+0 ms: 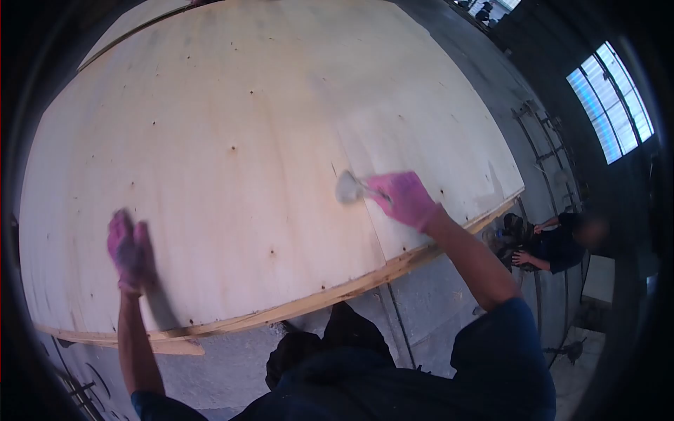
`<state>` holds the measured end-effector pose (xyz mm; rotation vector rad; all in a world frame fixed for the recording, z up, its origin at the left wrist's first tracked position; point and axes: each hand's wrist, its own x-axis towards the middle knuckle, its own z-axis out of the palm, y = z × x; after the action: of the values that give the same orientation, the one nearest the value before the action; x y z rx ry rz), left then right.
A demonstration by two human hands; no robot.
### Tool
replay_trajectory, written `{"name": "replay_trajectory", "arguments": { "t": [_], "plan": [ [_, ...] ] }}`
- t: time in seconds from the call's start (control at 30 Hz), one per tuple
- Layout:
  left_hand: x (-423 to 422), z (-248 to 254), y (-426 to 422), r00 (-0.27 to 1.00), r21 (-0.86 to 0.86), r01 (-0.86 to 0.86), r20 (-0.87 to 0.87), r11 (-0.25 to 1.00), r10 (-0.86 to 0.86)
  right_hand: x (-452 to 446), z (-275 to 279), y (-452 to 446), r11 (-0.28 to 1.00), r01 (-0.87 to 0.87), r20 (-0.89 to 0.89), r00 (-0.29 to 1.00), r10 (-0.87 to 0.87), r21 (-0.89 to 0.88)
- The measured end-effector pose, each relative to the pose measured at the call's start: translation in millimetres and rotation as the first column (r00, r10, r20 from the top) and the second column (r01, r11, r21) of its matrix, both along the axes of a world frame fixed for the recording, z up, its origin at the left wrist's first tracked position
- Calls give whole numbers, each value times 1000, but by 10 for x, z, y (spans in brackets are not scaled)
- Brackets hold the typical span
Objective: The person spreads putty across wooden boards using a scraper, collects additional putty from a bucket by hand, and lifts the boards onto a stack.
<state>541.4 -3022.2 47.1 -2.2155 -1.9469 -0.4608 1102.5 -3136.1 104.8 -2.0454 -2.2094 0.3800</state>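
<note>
A large sheet of pale plywood [210, 105] lies before me, dotted with small dark knots or holes. My right hand [406, 198], in a pink glove, is closed around the handle of a putty knife [347, 188]. The knife's pale, blurred blade points left, over the sheet near a seam and a short dark crack. On the left, my left hand [130, 251] wears a pink glove with grey smudges. Its fingers are extended and the thumb stands apart; no object shows clearly in it. It is near the sheet's front left part, somewhat blurred.
The sheet's wooden front edge [351, 285] runs between me and the panel. A co-worker [562, 242] bends over dark items at the right. Metal bars [544, 137] lie on the grey floor [439, 295], and a bright window [614, 102] is at upper right.
</note>
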Motion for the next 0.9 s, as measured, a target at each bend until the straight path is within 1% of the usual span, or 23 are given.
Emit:
{"name": "replay_trajectory", "arguments": {
  "t": [0.03,0.07,0.1,0.17,0.23,0.27,0.33,0.43,0.5,0.57,0.6,0.67,0.7,0.73,0.77,0.8,0.83,0.87,0.9],
  "plan": [
    [-477,-102,-32,996,20,-85,-7,996,85,57,-53,-203,999,-8,-58,998,11,41],
    [-875,-188,-151,973,21,-228,27,973,228,69,-89,-310,996,-18,-116,993,28,86],
    [-1157,-190,-344,966,41,-256,-32,966,258,69,-73,-208,995,48,-23,999,-46,89],
    [-1492,-281,-527,928,23,-351,-128,936,350,132,-22,184,978,181,153,969,-196,106],
    [-1414,-203,-552,918,-25,-386,-107,922,381,109,-43,409,974,85,125,986,-113,210],
    [-1401,-168,-562,917,-57,-390,-109,919,383,34,-88,290,979,81,104,989,-101,185],
    [-1483,-239,-534,924,-32,-369,-120,929,363,-91,1,23,984,79,77,993,-92,158],
    [-1730,-451,-523,923,-14,-362,-144,932,356,-229,322,-593,983,72,-15,997,-76,-171],
    [-1715,-482,-421,909,16,-388,-162,922,385,-328,252,-1118,986,143,-155,976,-155,-89],
    [-1455,-382,-458,880,51,-437,-181,898,438,-502,-56,-1366,977,133,-176,979,-103,169],
    [-1404,-386,-480,909,72,-373,-173,925,380,-630,-158,-1463,949,127,-184,980,-75,288],
    [-1395,-331,-516,947,130,-253,-169,959,273,-1128,-111,-1444,949,145,-105,987,-120,281],
    [-1293,-216,-527,978,99,-197,-43,975,202,-1397,-65,-1343,948,137,-71,990,-122,286],
    [-1330,-249,-511,983,127,-152,-86,980,163,-1660,-27,-1234,957,125,-149,985,-87,263],
    [-1432,-373,-513,981,192,-74,-161,979,106,-1939,4,-1126,966,107,-233,971,-51,236],
    [-1371,-269,-557,991,101,-54,-113,993,65,-2214,3,-1001,974,86,-306,952,-18,212],
    [-1481,-273,-542,990,11,13,-142,1000,-12,-2500,-30,-873,978,188,-518,848,-113,94],
    [-1521,-108,-605,985,7,156,-71,988,-155,-2771,-51,-743,965,256,-681,698,-222,-52],
    [-1785,-66,-540,983,0,171,-71,985,-171,-2980,-48,-591,935,287,-790,514,-335,-210]
  ]
}}
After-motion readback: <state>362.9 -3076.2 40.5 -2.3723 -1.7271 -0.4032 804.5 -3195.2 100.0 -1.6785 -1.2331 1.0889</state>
